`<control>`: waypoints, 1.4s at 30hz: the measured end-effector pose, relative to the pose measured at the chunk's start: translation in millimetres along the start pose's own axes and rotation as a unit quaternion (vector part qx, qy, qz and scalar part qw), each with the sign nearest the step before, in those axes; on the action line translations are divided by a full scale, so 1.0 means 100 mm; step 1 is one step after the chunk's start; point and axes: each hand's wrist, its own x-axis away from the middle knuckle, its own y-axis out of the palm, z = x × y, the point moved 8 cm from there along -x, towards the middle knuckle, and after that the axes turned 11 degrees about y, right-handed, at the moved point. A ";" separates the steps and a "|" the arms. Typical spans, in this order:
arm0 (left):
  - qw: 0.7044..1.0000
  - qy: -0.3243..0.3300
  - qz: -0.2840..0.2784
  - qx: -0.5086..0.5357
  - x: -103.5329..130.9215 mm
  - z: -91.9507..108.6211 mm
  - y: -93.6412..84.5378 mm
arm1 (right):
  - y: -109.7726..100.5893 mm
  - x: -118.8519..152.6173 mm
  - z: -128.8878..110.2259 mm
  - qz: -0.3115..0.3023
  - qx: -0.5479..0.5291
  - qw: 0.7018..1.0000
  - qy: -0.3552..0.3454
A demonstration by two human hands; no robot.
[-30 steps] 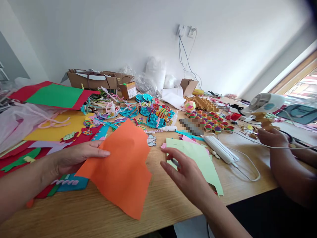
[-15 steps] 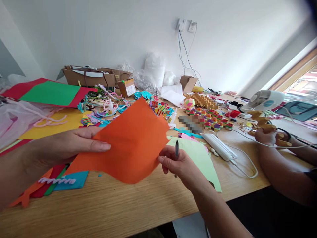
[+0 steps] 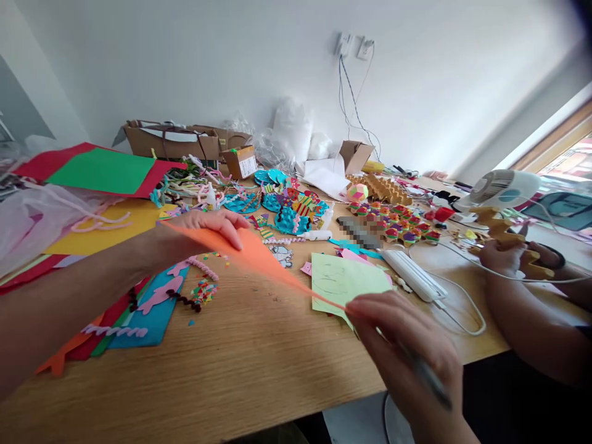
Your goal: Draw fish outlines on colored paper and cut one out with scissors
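My left hand (image 3: 215,225) is closed on the upper left edge of an orange craft sheet (image 3: 261,262), which is tilted nearly edge-on above the table. The fingertips of my right hand (image 3: 402,339) pinch the sheet's far right corner. A dark pen (image 3: 430,379) is tucked in that same hand, blurred and pointing down to the right. Beneath the sheet's right end lies a light green sheet (image 3: 342,277) with faint drawn lines. Pink fish cutouts (image 3: 161,295) and a blue sheet (image 3: 155,330) rest on the table below my left forearm.
At the right, another person's hand (image 3: 502,256) holds a cardboard egg-tray piece (image 3: 497,228). A white power strip (image 3: 414,277) with its cable lies between us. Painted egg-tray cups (image 3: 402,222), a glue bottle (image 3: 318,235), a fan (image 3: 502,188) and cardboard boxes (image 3: 238,161) crowd the back.
The orange sheet has swung from facing me to nearly edge-on. My right hand has moved right and nearer, its pen now pointing down. More of the table and light green sheet shows.
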 end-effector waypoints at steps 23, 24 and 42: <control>0.910 0.080 -0.330 -0.237 -0.32 -0.80 0.71 | 1.30 0.75 -0.21 -0.260 0.280 0.906 -0.184; 0.906 0.088 -0.328 -0.254 -0.32 -0.81 0.74 | 1.34 0.76 -0.20 -0.275 0.286 0.901 -0.178; 0.844 0.209 -0.324 -0.372 -0.20 -0.77 0.97 | 1.21 0.61 0.24 -0.450 0.230 0.859 0.076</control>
